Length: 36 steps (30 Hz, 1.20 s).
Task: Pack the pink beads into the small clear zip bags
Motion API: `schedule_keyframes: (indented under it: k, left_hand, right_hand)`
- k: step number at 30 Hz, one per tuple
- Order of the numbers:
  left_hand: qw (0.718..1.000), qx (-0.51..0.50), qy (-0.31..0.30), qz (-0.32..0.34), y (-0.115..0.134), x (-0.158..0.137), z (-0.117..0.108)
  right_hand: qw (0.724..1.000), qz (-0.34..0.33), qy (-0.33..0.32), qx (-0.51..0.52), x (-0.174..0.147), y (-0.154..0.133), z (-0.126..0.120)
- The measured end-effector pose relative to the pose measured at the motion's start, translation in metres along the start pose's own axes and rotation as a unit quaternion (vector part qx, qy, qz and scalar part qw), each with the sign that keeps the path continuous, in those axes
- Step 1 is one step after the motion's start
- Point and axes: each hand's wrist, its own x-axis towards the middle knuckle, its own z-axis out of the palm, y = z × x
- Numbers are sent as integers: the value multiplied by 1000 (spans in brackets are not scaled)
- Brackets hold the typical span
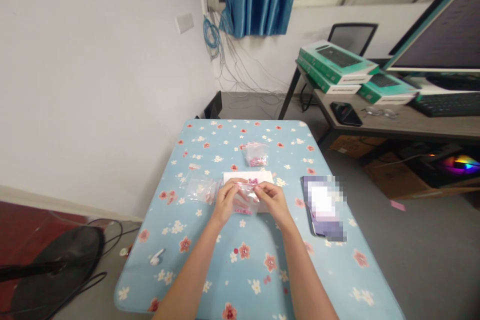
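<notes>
Left hand (224, 201) and right hand (273, 199) pinch clear bag (252, 200) along top edge, presumably so pink pieces (243, 211) sit low.

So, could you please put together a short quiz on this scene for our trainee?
1. True or false: the left hand and the right hand both have their fingers on the same clear bag.

2. Which of these lies on the flowered table, to the right of the right hand?
A) scissors
B) a flat device with a bright screen
C) a mug

3. Fill in the blank: the white earbud lies nearer the ____ forearm than the other one.

Key: 1 true; 2 B; 3 left.
</notes>
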Motion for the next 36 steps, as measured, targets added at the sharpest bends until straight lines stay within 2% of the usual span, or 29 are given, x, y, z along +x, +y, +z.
schedule_keyframes:
  k: [6,11,16,20,23,26,29,32,36]
  left_hand:
    - [991,97,-3,93,3,3,-1]
    - [987,119,-7,108,5,2,-1]
    - [982,118,58,135,0,3,-3]
    - [983,85,109,118,-4,5,-4]
    - [984,65,119,116,-4,6,-4]
    - [984,64,114,121,-5,7,-5]
    - [985,66,102,122,-8,9,-5]
    - [986,72,88,119,-12,9,-5]
    - [986,87,81,120,-13,8,-4]
  right_hand:
    - [998,-41,-4,-46,-2,-1,1]
    - [997,-43,-27,-51,-1,3,3]
    - [994,-26,-88,-51,-2,4,5]
    - [992,-42,-92,-78,-2,-1,8]
    - [996,-54,-50,-52,4,-5,5]
    - [997,-60,43,-33,21,-9,-7]
    - [988,-69,119,-70,49,-10,-24]
    - [977,-64,168,-113,80,-6,-36]
    - [968,-40,200,-149,111,4,-39]
